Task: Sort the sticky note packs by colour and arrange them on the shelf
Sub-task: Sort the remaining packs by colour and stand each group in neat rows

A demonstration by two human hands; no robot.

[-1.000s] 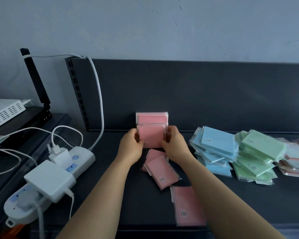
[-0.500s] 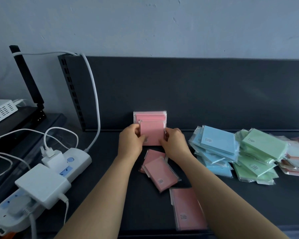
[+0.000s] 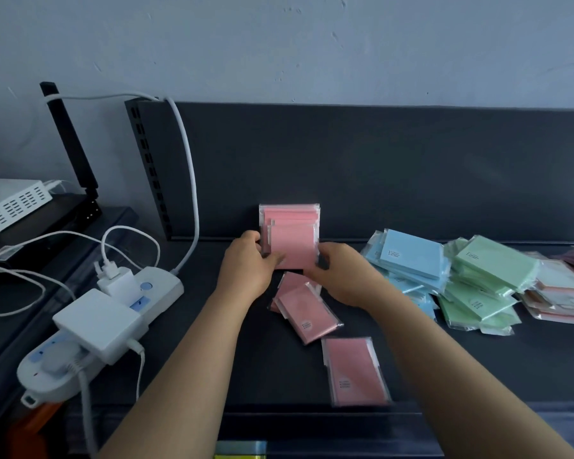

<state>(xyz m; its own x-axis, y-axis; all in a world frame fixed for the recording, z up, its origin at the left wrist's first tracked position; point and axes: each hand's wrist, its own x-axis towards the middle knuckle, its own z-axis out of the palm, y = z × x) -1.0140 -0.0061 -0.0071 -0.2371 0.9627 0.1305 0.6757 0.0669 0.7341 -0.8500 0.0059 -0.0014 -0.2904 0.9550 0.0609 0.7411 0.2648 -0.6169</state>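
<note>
Several pink sticky note packs (image 3: pixel 290 238) stand upright against the dark back panel of the shelf (image 3: pixel 411 180). My left hand (image 3: pixel 247 265) grips their left edge and my right hand (image 3: pixel 342 276) grips their right edge, pressing them together. More pink packs (image 3: pixel 307 308) lie flat just in front of the hands, and one pink pack (image 3: pixel 355 371) lies near the shelf's front edge. To the right are a blue pile (image 3: pixel 408 260), a green pile (image 3: pixel 484 283) and a pale orange-edged pile (image 3: pixel 564 293).
A white power strip (image 3: pixel 96 329) with plugged adapters and white cables (image 3: pixel 186 180) lies on the shelf's left end. A white box (image 3: pixel 10 203) and a black antenna (image 3: pixel 68 140) stand on the lower unit at far left. The wall rises behind.
The front pink pack between my hands has moved back against the upright pink packs. Both hands went slightly forward with it.
</note>
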